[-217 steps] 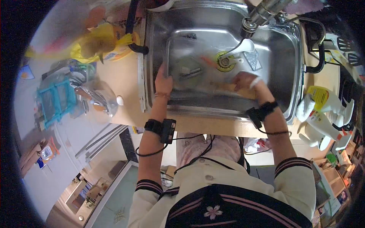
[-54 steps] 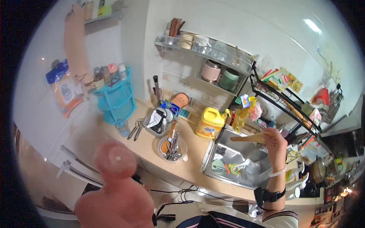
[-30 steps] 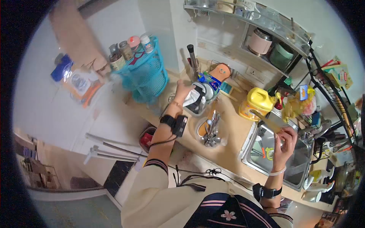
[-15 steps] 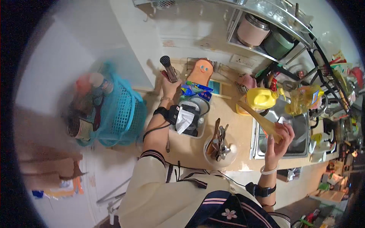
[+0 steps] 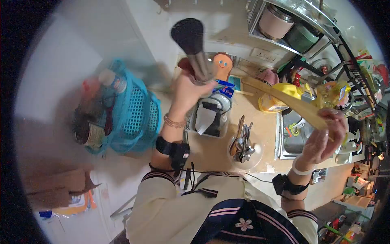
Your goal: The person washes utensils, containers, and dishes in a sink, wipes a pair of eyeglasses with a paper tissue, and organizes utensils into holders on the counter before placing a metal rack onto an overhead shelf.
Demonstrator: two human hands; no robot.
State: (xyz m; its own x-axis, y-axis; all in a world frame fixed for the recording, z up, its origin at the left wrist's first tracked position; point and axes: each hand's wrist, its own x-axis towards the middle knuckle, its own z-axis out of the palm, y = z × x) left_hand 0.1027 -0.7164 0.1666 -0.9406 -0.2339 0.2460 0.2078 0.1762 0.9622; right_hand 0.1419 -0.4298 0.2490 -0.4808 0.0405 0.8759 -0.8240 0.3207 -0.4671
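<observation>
Several utensils are gripped in my left hand, raised over the back left of the counter; a black spatula-like head on a grey handle points up, with a dark red piece beside it. My right hand is closed on a long wooden utensil, which slants up and left past the yellow jug. Below my left hand is a clear container with black and white items in it. A round holder of cutlery stands near the front edge.
A blue basket with bottles and jars hangs at the left. The metal sink lies at the right, under a rack with a pink pot. An orange smiling figure and a blue packet are at the back.
Both hands have risen toward the camera with their utensils, which look larger now. My right hand has also shifted right. The view has shifted slightly.
</observation>
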